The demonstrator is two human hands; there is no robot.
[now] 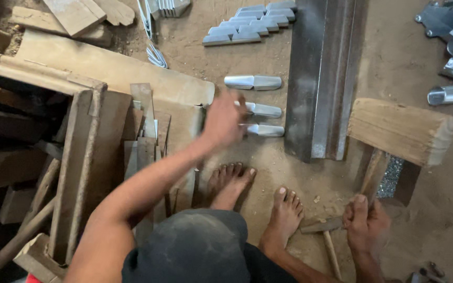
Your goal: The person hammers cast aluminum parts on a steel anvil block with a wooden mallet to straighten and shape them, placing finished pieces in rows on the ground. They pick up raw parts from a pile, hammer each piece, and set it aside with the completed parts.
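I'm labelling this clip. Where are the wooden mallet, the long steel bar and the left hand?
Mallet [402, 131], head view, top of its wooden head.
Steel bar [321, 78], head view, mid-length.
Left hand [224, 123], head view, back of hand.

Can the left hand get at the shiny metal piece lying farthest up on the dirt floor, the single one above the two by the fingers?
Probably yes. The left hand is already at the two lower pieces, and only bare dirt lies between it and the single metal piece.

2 shiny metal pieces [262, 120] lie flat on sand.
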